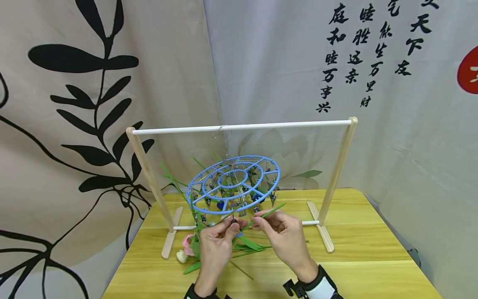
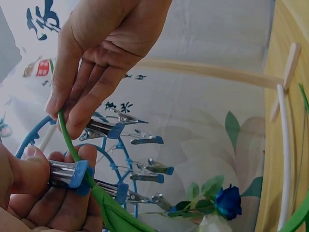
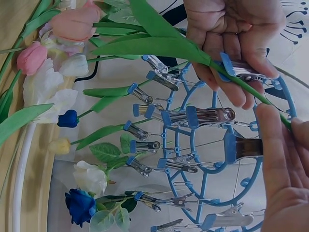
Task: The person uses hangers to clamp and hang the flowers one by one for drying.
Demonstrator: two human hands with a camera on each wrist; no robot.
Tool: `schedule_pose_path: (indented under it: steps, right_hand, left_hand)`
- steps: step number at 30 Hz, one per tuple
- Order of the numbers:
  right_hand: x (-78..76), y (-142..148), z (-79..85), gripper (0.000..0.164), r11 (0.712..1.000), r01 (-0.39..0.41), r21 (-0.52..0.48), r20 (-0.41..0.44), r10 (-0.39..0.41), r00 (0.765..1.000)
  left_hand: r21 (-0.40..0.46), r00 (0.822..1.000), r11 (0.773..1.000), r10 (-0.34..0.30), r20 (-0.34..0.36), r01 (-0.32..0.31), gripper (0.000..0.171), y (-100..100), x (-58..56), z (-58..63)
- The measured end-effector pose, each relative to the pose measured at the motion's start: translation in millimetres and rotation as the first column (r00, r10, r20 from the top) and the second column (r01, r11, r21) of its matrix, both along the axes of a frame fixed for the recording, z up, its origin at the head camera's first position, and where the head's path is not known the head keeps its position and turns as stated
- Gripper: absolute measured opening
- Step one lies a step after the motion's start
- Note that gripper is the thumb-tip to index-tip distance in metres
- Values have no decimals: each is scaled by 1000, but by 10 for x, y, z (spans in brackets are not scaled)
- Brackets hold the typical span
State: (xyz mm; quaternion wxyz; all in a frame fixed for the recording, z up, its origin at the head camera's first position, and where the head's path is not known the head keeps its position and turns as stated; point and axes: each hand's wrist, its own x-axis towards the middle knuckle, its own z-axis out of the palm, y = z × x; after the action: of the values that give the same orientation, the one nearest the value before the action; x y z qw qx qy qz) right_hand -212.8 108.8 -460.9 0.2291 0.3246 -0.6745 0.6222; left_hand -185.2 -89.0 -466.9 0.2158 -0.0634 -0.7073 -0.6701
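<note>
A round blue hanger [image 1: 213, 212] with many metal clips hangs tilted from a white bar. My left hand [image 1: 218, 243] is below its near edge, pinching a blue-tipped metal clip [image 2: 67, 174] between thumb and fingers. Across the clip's tips runs a green artificial flower stem [image 2: 69, 140]; I cannot tell whether the tips hold it. To the right, my right hand [image 1: 287, 236] pinches the thin end of that stem. Broad green leaves [image 3: 159, 48] grow from the stem's other part, and its blossom cannot be made out with certainty.
The white bar [image 1: 284, 124] belongs to a wooden stand on a yellow wood-grain table [image 1: 366, 257]. Other clips hold flowers, including a blue rose [image 3: 80, 207] and a white rose [image 3: 91, 176]. Pink tulips [image 3: 32, 58] and green stems lie beneath. A printed curtain [image 1: 418, 137] hangs behind.
</note>
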Motion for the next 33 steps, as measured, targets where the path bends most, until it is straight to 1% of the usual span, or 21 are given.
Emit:
schedule_pose_path:
  steps: [8,10,13,17,22,26,29,33]
  right_hand:
    - [18,-16,-5,18,1000,-3,-24,-31,2,1000]
    - [20,-14,-9,18,999,-21,-30,-28,20,999]
    - [23,-4,-17,18,999,-32,-26,-15,31,999]
    - [35,11,-42,17,1000,-15,20,-16,15,1000]
    - [54,20,-73,16,998,8,62,-6,-8,1000]
    - [61,25,-91,15,997,16,77,-23,-14,1000]
    - [66,32,-104,16,996,18,90,-33,-15,999]
    - [90,58,-120,19,993,24,118,-14,-23,1000]
  left_hand:
    - [-4,1000,1000,-10,-1,10,14,-10,18,18]
    - [1,1000,1000,-27,1,27,15,-18,25,14]
    - [-9,997,997,-73,27,73,16,-36,29,5]
    - [-46,989,990,-129,72,132,20,-65,23,-23]
    - [-51,980,982,-179,91,184,29,-104,28,-76]
    - [-62,977,979,-185,111,192,37,-132,62,-101]
    - [-69,978,982,-168,125,178,40,-146,86,-108]
    - [-75,980,985,-143,135,154,44,-155,87,-126]
